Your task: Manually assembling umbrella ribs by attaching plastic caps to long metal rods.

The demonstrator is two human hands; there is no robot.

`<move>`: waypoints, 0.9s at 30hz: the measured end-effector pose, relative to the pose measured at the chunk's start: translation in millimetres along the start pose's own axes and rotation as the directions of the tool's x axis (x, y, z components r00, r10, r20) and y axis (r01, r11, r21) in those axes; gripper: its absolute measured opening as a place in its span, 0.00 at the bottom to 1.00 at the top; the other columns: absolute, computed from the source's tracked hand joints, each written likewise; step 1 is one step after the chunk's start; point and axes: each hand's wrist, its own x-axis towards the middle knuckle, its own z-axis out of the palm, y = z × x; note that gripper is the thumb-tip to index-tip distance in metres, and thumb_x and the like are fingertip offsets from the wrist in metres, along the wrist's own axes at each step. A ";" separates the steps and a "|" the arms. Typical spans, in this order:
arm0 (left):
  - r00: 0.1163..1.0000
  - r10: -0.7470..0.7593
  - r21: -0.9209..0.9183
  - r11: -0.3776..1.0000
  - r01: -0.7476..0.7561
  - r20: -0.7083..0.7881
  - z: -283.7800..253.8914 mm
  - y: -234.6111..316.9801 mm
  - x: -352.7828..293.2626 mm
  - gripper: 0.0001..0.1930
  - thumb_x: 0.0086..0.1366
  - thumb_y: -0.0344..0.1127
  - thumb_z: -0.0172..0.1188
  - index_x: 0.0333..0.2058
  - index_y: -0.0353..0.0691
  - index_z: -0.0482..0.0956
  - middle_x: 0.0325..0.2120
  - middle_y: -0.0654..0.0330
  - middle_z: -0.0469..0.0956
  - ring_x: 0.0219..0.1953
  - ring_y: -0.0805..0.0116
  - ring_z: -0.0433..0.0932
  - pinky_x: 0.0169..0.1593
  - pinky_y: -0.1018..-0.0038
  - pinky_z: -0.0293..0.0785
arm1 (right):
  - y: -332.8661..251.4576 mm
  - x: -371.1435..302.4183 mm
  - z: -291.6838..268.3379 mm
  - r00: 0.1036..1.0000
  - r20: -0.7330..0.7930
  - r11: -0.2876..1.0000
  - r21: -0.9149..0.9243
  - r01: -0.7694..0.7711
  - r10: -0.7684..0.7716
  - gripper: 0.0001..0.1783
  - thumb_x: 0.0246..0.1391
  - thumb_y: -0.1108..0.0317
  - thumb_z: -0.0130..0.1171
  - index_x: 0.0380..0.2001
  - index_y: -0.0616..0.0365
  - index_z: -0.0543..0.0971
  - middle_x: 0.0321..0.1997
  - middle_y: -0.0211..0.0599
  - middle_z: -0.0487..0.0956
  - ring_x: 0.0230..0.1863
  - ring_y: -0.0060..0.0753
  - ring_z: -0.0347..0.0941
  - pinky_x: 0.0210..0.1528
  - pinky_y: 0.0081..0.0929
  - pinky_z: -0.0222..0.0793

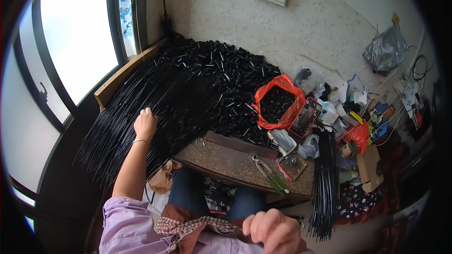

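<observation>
My left hand (145, 124) reaches out over a wide bundle of long, thin black strands (108, 127), which look like cables or rods. Its fingers are curled closed among them; whether a strand is pinched there is too small to see. Low in front of my body is my right hand (274, 230), raised with the fingers bent inward. What it holds, if anything, is hidden. Beyond the strands, a large heap of short black tubular pieces (221, 59) spreads across the bench to the wall.
Green-handled pincers (270, 175) lie on the brown bench top (207, 157), near a dark bar (240, 146). A red plastic bag (281, 122) holds small black pieces beside a phone (305, 116). More black strands (325, 183) hang off the right edge, near clutter and a cardboard box (369, 167).
</observation>
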 end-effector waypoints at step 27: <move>0.982 -0.151 -0.438 0.879 0.187 0.116 -69.0 59.1 45.5 0.19 0.58 0.49 0.57 0.24 0.36 0.70 0.14 0.60 0.70 0.20 0.68 0.72 0.26 0.71 0.68 | 93.0 -74.3 -251.8 0.971 -0.209 0.048 -0.975 -0.215 0.113 0.11 0.43 0.70 0.58 0.34 0.50 0.79 0.45 0.27 0.74 0.50 0.38 0.66 0.49 0.36 0.63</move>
